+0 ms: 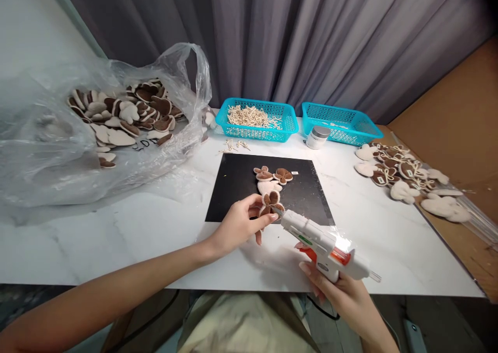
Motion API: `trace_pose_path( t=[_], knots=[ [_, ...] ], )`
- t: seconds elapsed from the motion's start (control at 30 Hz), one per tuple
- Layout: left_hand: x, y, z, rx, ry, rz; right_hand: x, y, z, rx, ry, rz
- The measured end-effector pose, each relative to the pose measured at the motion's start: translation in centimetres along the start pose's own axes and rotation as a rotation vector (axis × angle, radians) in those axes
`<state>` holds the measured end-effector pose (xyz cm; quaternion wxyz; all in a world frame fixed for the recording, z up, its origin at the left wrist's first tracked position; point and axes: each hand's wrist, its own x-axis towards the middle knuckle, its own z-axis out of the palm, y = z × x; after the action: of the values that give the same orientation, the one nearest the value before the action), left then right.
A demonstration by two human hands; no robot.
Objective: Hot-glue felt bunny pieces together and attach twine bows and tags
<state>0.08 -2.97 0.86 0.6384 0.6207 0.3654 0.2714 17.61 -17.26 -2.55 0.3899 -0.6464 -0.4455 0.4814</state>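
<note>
My left hand [241, 222] pinches a small brown-and-cream plush piece [271, 203] over the front edge of a black mat [237, 187]. My right hand [337, 286] grips a white hot glue gun [324, 244], its nozzle touching that piece. Three more plush pieces [272, 177] lie on the mat just behind it.
A clear plastic bag [89, 135] full of plush pieces lies at the left. Two turquoise baskets [257, 130] [342, 122] stand at the back, one with pale string bows. A small silver-lidded jar [318, 137] stands between them. Finished pieces [404, 177] are piled at the right, beside a brown board [459, 125].
</note>
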Motion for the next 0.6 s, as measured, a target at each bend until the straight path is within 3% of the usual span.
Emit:
trace_pose_path(
  t=[0.6],
  knots=[
    [-0.4,1.0,0.0,-0.027,0.0,-0.06,-0.1,-1.2,0.2,0.092,0.12,0.061]
  ],
)
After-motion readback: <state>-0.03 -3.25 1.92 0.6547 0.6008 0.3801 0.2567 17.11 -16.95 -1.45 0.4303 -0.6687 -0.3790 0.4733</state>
